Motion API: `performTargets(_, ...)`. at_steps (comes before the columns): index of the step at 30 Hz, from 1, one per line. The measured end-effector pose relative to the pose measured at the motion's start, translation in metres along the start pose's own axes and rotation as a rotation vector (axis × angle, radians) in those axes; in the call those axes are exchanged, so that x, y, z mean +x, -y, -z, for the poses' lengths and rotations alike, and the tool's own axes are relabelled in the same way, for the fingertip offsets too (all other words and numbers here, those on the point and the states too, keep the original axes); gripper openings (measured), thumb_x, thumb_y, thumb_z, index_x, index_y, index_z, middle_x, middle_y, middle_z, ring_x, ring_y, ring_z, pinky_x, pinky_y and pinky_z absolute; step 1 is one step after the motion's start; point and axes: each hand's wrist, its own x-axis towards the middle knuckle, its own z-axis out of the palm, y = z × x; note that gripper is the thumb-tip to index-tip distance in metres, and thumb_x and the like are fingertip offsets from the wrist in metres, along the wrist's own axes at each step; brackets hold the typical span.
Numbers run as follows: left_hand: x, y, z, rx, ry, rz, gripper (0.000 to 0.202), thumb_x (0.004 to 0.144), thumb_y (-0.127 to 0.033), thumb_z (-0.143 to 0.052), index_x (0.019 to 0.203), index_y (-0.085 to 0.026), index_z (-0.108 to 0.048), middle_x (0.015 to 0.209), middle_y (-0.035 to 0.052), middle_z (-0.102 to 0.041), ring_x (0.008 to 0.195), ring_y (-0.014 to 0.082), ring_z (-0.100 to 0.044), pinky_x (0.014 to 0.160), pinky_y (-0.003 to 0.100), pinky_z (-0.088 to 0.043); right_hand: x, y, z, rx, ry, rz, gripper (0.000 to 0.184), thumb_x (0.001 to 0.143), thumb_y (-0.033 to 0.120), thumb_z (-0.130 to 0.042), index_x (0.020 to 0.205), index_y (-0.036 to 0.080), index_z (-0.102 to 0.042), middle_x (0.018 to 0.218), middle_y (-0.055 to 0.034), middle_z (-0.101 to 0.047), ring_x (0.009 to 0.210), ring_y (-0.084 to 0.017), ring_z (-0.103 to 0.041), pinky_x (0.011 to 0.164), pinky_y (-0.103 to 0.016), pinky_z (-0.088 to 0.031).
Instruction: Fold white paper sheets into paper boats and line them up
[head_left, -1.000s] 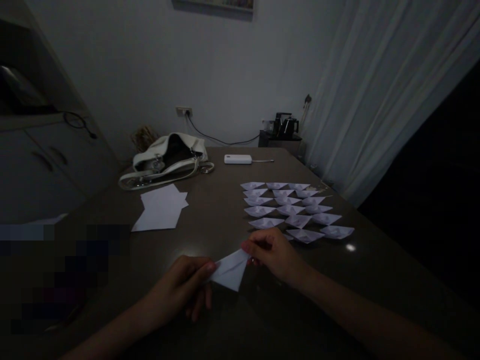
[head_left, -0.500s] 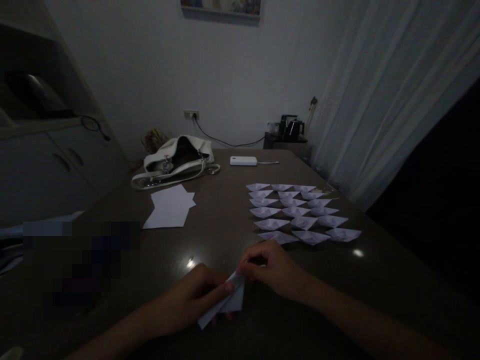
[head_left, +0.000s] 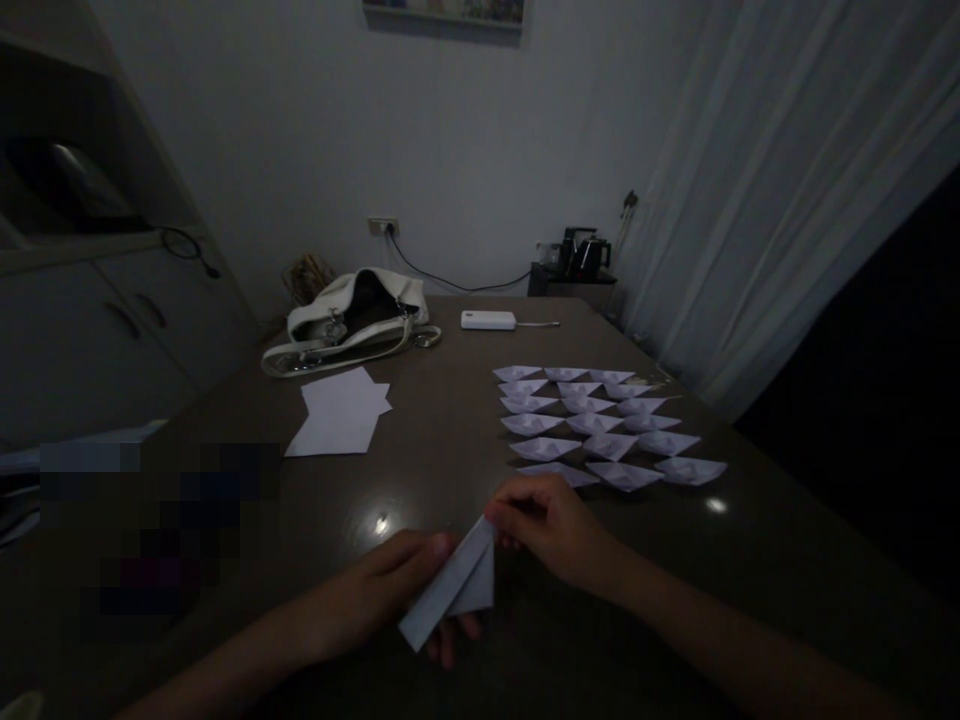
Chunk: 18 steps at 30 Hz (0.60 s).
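Observation:
A partly folded sheet of white paper [head_left: 457,585] is held above the near part of the table, its folded strip slanting up to the right. My left hand [head_left: 397,580] grips it from the left, thumb along the upper edge and some fingers showing beneath. The thumb and fingers of my right hand [head_left: 544,520] pinch the paper's upper right corner. Just beyond my right hand, several folded paper boats [head_left: 611,445] stand in rows; the hand hides part of the nearest left one.
Loose white paper sheets [head_left: 341,415] lie at the left of the dark table [head_left: 442,420]. Behind them rests a white handbag [head_left: 360,310]. A white power bank [head_left: 487,320] with a short cable lies at the far end. A curtain [head_left: 720,200] hangs on the right.
My left thumb has slid back from the middle of the paper to its upper left edge, uncovering the folded strip. My right hand still pinches the top corner, slightly farther up and right.

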Motion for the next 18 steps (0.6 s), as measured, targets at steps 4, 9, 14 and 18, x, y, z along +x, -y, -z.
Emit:
performTargets(4, -0.002, -0.002, 0.002, -0.056, 0.101, -0.042, 0.049, 0.085, -0.057, -0.054, 0.106, -0.014, -0.063, 0.101, 0.0108, -0.07, 0.074, 0.0162, -0.067, 0.066, 0.024, -0.05, 0.0, 0.003, 0.003, 0.006, -0.045, 0.068, 0.024, 0.086, 0.031, -0.059, 0.068, 0.016, -0.064, 0.06, 0.0005, -0.059, 0.056, -0.011, -0.055, 0.052, -0.021, -0.042)
performTargets(9, 0.001, -0.002, 0.002, -0.079, 0.088, -0.106, 0.043, 0.083, -0.049, -0.062, 0.113, -0.019, -0.061, 0.096, 0.0055, -0.069, 0.079, 0.0169, -0.066, 0.074, 0.029, -0.051, -0.001, 0.004, -0.001, -0.065, -0.097, 0.123, 0.018, 0.086, 0.035, -0.06, 0.081, 0.018, -0.065, 0.072, -0.0011, -0.063, 0.066, -0.013, -0.058, 0.06, -0.024, -0.045)
performTargets(14, 0.012, 0.005, 0.008, 0.028, -0.182, -0.269, 0.049, 0.076, -0.044, -0.07, 0.117, -0.019, -0.06, 0.109, 0.0084, -0.068, 0.101, 0.0241, -0.062, 0.092, 0.037, -0.047, -0.006, 0.002, -0.008, -0.161, -0.23, 0.129, 0.025, 0.075, 0.033, -0.072, 0.082, 0.019, -0.053, 0.072, 0.0026, -0.054, 0.062, -0.011, -0.049, 0.056, -0.022, -0.041)
performTargets(18, 0.016, 0.012, 0.011, 0.111, -0.293, -0.353, 0.049, 0.075, -0.035, -0.072, 0.12, -0.018, -0.06, 0.108, 0.0092, -0.069, 0.095, 0.024, -0.065, 0.089, 0.037, -0.049, -0.009, 0.002, -0.014, -0.162, -0.042, 0.051, 0.02, 0.082, 0.034, -0.065, 0.075, 0.016, -0.059, 0.069, 0.001, -0.058, 0.063, -0.012, -0.053, 0.058, -0.022, -0.042)
